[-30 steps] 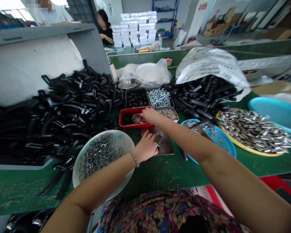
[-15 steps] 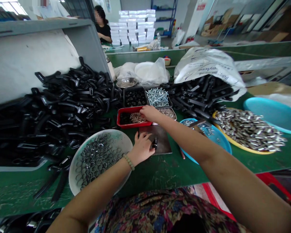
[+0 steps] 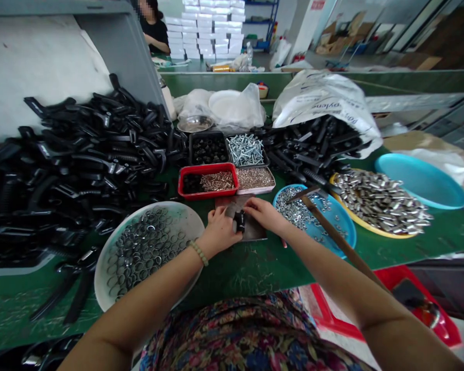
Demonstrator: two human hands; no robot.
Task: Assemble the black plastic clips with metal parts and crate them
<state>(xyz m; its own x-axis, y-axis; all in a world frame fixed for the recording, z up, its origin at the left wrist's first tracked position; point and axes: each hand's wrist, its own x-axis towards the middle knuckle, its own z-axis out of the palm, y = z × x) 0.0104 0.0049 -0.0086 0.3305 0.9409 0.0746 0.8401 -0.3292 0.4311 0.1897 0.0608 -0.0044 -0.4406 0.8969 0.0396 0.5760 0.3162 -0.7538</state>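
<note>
My left hand (image 3: 221, 231), a beaded bracelet on its wrist, is closed round a small black part (image 3: 240, 220) above a dark metal plate (image 3: 257, 234). A greyish piece shows at the top of that grip. Close by on the right, my right hand (image 3: 266, 214) has its fingertips pinched together at the black part; anything between them is too small to make out. Just behind the hands stands a red tray (image 3: 208, 195) with brass-coloured screws or pins (image 3: 217, 181) and black pieces. A white tray of tiny metal parts (image 3: 254, 178) adjoins it.
Metal rings (image 3: 150, 252) fill a white basin (image 3: 102, 281) on the left, below a heap of black handles (image 3: 112, 139). To the right are a blue tray of nuts (image 3: 294, 208) with a hammer (image 3: 328, 226) across it, and metal sleeves (image 3: 382, 203). A person (image 3: 154, 31) sits beyond.
My right hand has come out of the red tray, back towards me, to the black part in my left hand. My left hand's fingers have closed more round the part. The view has shifted slightly.
</note>
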